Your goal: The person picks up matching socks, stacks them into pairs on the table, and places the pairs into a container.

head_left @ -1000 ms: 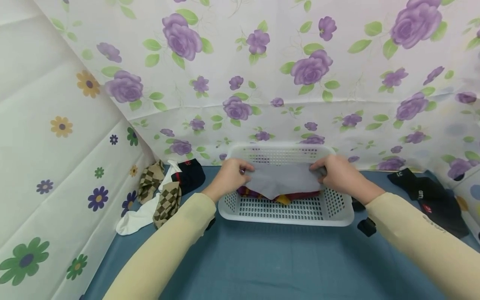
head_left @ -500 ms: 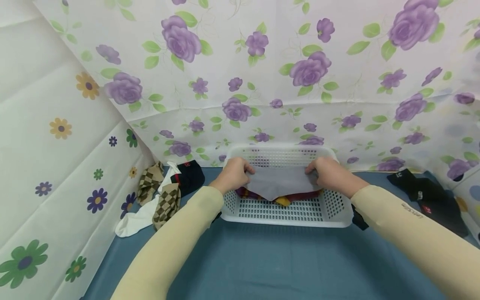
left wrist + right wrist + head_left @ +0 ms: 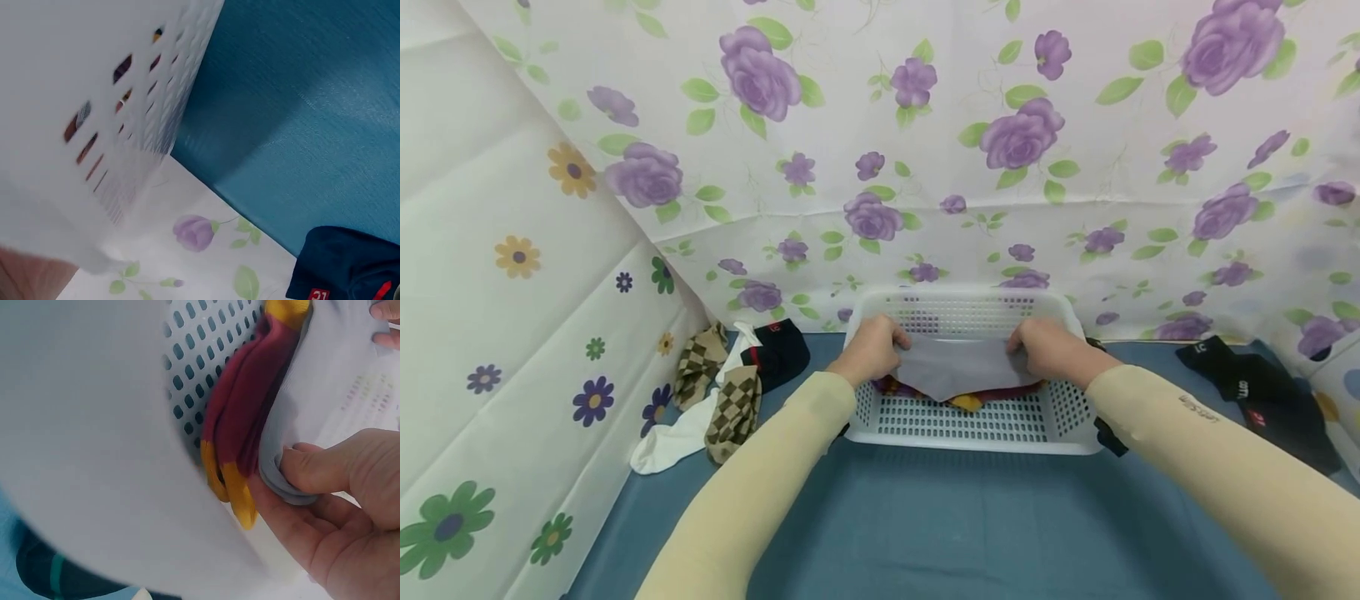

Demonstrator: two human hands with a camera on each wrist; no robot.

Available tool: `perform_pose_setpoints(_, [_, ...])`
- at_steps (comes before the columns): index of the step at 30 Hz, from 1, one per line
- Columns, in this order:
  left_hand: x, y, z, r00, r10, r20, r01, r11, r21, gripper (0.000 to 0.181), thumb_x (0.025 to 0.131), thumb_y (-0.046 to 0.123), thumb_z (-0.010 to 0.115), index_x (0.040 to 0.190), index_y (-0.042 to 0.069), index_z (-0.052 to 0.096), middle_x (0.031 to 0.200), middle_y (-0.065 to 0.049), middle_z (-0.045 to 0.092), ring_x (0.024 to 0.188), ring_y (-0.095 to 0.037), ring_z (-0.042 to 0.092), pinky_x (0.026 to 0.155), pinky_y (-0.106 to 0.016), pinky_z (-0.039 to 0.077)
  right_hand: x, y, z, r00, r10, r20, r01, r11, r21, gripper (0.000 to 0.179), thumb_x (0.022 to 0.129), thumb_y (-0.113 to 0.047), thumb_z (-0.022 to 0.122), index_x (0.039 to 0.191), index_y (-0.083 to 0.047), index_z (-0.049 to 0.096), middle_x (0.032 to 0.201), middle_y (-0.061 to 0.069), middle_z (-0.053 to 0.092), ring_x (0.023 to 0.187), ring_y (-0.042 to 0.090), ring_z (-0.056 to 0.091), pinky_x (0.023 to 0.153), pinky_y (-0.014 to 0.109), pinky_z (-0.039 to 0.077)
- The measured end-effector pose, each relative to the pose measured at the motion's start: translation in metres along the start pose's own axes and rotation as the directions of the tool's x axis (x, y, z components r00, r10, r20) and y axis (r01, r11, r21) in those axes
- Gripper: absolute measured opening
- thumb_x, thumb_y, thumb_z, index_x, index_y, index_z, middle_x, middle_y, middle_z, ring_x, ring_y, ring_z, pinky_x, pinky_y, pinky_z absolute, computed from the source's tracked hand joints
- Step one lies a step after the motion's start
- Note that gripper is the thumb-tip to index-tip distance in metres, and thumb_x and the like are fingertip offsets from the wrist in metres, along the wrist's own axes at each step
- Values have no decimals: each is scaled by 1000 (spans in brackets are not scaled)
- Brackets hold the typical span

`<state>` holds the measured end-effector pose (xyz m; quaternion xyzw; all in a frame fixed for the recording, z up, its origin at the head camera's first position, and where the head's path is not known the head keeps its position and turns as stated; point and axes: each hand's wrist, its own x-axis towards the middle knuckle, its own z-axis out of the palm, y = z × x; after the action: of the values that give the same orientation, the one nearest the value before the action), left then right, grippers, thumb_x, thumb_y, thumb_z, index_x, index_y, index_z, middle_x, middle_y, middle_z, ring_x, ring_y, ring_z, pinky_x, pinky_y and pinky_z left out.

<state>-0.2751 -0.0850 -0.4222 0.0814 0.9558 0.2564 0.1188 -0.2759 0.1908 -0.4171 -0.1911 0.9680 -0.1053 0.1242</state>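
Note:
A grey sock stretches sideways between both hands, inside a white perforated basket. At its left end, my left hand pinches the fabric. My right hand grips the other end between thumb and fingers, as the right wrist view shows with the grey sock folded there. Under it lie maroon socks with yellow ends, partly covered in the head view. The left wrist view is mostly filled by the basket's outer wall, with only a bit of the left hand at the lower left.
Left of the basket lie checkered socks, a white sock and a navy sock. Black socks lie at the far right. A dark sock with a green stripe sits beside the basket. A flowered sheet hangs behind.
The right hand has moved a little left and inward with the sock's end; the grey sock now sits slightly lower over the maroon socks. The left hand has barely shifted.

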Motion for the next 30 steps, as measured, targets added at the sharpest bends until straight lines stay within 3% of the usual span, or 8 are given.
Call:
perform_pose_setpoints(4, [0, 0, 4, 1000, 16, 26, -17, 999, 36, 32, 77, -7, 61, 104, 7, 71, 109, -6, 66, 99, -19, 63, 81, -30, 54, 1, -2, 4, 999, -2, 39, 4, 998, -58, 35, 76, 9, 63, 108, -3, 69, 113, 19, 66, 106, 34, 62, 88, 46, 51])
perform_pose_setpoints(11, [1, 2, 9, 999, 4, 46, -8, 997, 78, 30, 82, -2, 61, 109, 8, 69, 111, -5, 66, 98, -18, 62, 79, -30, 54, -1, 2, 16, 994, -63, 87, 79, 977, -199, 28, 79, 2, 66, 107, -2, 67, 94, 12, 68, 83, 21, 64, 76, 40, 54])
perform_pose_setpoints(17, [-1, 2, 13, 998, -12, 56, 5, 993, 115, 26, 83, 0, 61, 107, 6, 68, 109, -7, 66, 92, -18, 64, 76, -30, 55, -5, 1, 18, 992, -26, 123, 47, 984, -171, 31, 83, -3, 62, 114, -2, 64, 96, 12, 64, 82, 19, 60, 74, 39, 54])
perform_pose_setpoints(21, [-3, 4, 15, 999, 9, 47, -17, 985, 174, 24, 84, 2, 62, 107, 6, 68, 107, -7, 66, 93, -18, 63, 80, -31, 54, -9, 0, 10, 992, -6, 127, 22, 992, -125, 37, 84, -7, 62, 120, 0, 61, 113, 20, 59, 87, 23, 59, 78, 42, 53])
perform_pose_setpoints(25, [-4, 7, 16, 997, 74, -29, -65, 967, 248, 20, 82, 4, 64, 100, 8, 69, 100, -5, 65, 90, -17, 61, 79, -31, 53, -13, -3, -7, 997, -10, 74, 14, 999, -48, 40, 84, -9, 62, 123, 2, 59, 133, 26, 48, 103, 32, 60, 83, 45, 52])
perform_pose_setpoints(28, [-3, 8, 17, 989, 115, -93, -84, 953, 291, 18, 82, 5, 64, 98, 9, 70, 98, -4, 63, 89, -16, 59, 79, -30, 52, -14, -7, -13, 997, -43, 68, 45, 999, -26, 39, 85, -10, 62, 123, 0, 59, 132, 23, 52, 109, 34, 60, 85, 46, 52])
perform_pose_setpoints(30, [-3, 10, 18, 990, 117, -85, -87, 953, 291, 19, 82, 6, 64, 100, 9, 70, 99, -4, 64, 89, -16, 59, 78, -30, 53, -14, -9, -12, 992, -72, 102, 76, 996, -41, 38, 86, -12, 62, 122, 0, 60, 125, 20, 59, 106, 32, 62, 85, 46, 52])
